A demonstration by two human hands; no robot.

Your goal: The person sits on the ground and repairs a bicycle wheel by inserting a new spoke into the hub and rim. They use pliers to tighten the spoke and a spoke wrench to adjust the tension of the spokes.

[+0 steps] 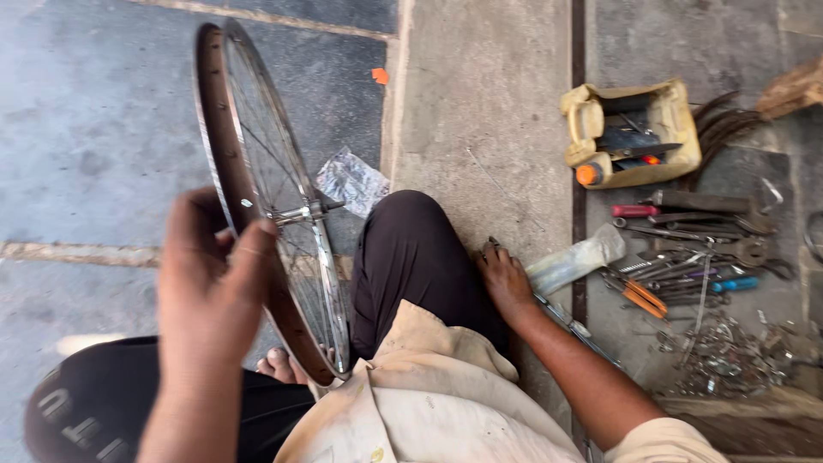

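Steel rim and thin spokes: the bicycle wheel (273, 201) stands upright on the floor at the left, between the person's knees, steadied only by the left hand (210, 287), its fingers curled over the near rim. The right hand (504, 279) rests on the stone beside the knee, fingers closed around a small dark tool (too blurred to identify). With one loose hold, the wheel could tip toward the scattered tools (694, 266) at right.

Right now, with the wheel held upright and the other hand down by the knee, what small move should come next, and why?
Probably lift the right hand with the small dark tool it touches toward the bicycle wheel: the left hand steadies the rim upright, spokes and hub exposed, while the tool pile lies farther right.
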